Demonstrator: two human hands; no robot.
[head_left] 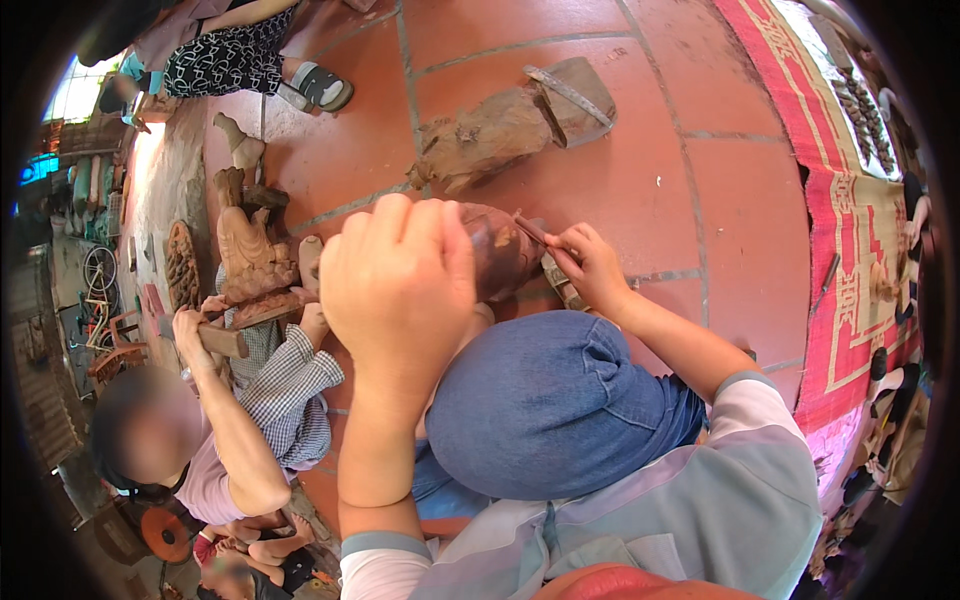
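My left hand is curled in a fist over the top of a dark brown wooden figure that rests against my blue denim knee. My right hand grips a thin chisel, whose tip touches the figure's right side. A second flat tool lies under that hand, on the red tiled floor.
A rough pale wood block with a metal blade across it lies beyond on the tiles. At left a seated person holds a mallet by a light carved statue. A sandalled foot is at the top, and a red woven mat at right.
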